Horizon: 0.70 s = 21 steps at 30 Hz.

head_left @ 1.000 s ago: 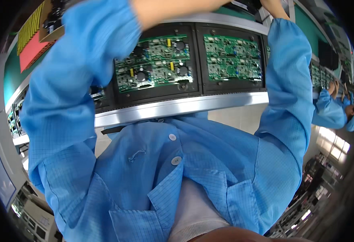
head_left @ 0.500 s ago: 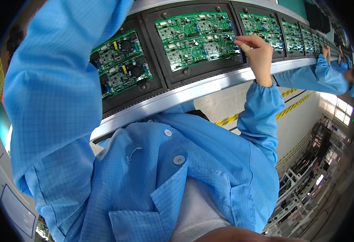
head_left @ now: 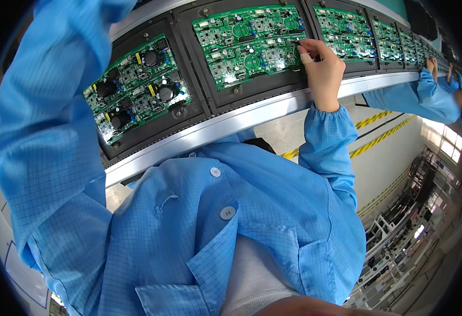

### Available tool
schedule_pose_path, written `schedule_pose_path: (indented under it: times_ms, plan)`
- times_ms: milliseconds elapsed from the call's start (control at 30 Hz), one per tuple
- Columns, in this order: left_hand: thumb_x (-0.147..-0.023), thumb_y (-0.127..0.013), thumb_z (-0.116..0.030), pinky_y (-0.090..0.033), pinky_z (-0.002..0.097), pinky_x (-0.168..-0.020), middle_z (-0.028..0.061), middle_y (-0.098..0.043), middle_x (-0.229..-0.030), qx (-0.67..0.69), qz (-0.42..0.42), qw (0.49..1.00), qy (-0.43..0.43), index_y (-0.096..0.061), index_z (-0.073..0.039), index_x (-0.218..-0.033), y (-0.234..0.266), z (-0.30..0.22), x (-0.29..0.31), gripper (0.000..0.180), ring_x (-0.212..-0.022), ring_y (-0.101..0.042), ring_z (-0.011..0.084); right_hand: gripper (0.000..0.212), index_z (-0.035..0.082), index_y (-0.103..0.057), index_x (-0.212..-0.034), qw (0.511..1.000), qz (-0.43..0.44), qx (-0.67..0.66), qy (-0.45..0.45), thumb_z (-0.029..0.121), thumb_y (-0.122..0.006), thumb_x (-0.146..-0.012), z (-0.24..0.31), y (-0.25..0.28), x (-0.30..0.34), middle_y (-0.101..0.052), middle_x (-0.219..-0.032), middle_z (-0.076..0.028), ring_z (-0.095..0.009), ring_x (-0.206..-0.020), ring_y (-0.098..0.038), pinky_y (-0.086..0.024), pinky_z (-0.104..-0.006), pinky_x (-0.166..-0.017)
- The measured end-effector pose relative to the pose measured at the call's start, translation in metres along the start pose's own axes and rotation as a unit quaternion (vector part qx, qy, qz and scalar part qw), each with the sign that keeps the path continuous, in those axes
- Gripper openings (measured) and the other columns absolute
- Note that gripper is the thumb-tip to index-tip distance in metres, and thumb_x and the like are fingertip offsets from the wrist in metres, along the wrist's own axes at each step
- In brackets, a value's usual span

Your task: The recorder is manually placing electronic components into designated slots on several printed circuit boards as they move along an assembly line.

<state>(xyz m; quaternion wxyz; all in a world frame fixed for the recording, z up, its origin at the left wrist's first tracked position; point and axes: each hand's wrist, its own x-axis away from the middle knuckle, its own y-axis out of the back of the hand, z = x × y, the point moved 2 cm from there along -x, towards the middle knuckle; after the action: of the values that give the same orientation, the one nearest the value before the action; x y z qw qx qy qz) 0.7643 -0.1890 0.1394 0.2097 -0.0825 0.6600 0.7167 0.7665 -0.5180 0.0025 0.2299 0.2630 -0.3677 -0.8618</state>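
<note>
My right hand (head_left: 324,72) is over the right edge of a green circuit board panel (head_left: 228,66) in the middle black carrier. Its thumb and forefinger are pinched together at the board; what they hold, if anything, is hidden. My left arm (head_left: 52,105) reaches up past the far side of the line, and its hand lies beyond the top of the picture. Below that sleeve sits another carrier of green circuit boards (head_left: 131,79), fitted with big round black parts (head_left: 166,94) and yellow parts. The middle panel shows bare ring outlines instead.
A silver metal rail (head_left: 252,113) runs along the near side of the line. Further carriers with green boards (head_left: 345,34) continue to the right. A co-worker in blue (head_left: 436,97) reaches over the line there. Yellow-black tape (head_left: 370,120) marks the floor.
My left arm has shifted left and up, uncovering more of the left carrier. My right hand has moved slightly left along the middle panel, still pinched.
</note>
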Motion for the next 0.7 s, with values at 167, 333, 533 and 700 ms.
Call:
schedule_pose_path:
  times_ms: [167,333,533,700]
  plan:
    - [-0.078,-0.079,-0.012,-0.060,0.0390,-0.073,0.0200,-0.073,-0.082,0.098,0.005,0.995,-0.005,-0.080,-0.003,-0.087,0.035,-0.050,0.032,0.013,-0.077,-0.074,0.0343,0.019,0.009,-0.077,-0.105,1.000,0.009,0.017,-0.017,0.008,-0.079,-0.086,-0.001,0.004,0.002,-0.077,-0.085,-0.003,-0.009,-0.069,-0.067,-0.052,-0.0250,-0.063]
    - [-0.082,-0.067,-0.007,-0.060,0.0411,-0.074,0.0184,-0.073,-0.084,0.167,0.069,0.983,-0.025,-0.078,-0.003,-0.090,0.028,-0.081,0.092,0.015,-0.078,-0.073,0.0341,0.021,0.009,-0.076,-0.107,0.999,0.025,0.021,-0.001,0.009,-0.080,-0.086,0.004,0.000,-0.003,-0.077,-0.085,-0.003,-0.011,-0.069,-0.068,-0.052,-0.0259,-0.063]
    - [-0.084,-0.070,-0.010,-0.058,0.0395,-0.079,0.0089,-0.069,-0.092,0.207,0.106,0.969,-0.086,-0.073,-0.007,-0.103,-0.010,-0.113,0.137,0.019,-0.091,-0.070,0.0293,0.020,0.019,-0.077,-0.108,0.994,0.007,0.095,-0.045,0.022,-0.079,-0.088,0.007,0.002,-0.001,-0.077,-0.083,0.001,-0.015,-0.069,-0.071,-0.053,-0.0291,-0.063]
    - [-0.082,-0.066,-0.011,-0.059,0.0364,-0.068,0.0029,-0.066,-0.088,0.178,0.042,0.973,-0.140,-0.069,-0.011,-0.086,-0.035,-0.130,0.147,0.005,-0.094,-0.069,0.0238,0.020,0.022,-0.077,-0.107,0.995,-0.030,0.094,-0.027,0.025,-0.078,-0.088,0.005,0.001,0.002,-0.077,-0.079,0.002,-0.016,-0.066,-0.071,-0.052,-0.0303,-0.060]
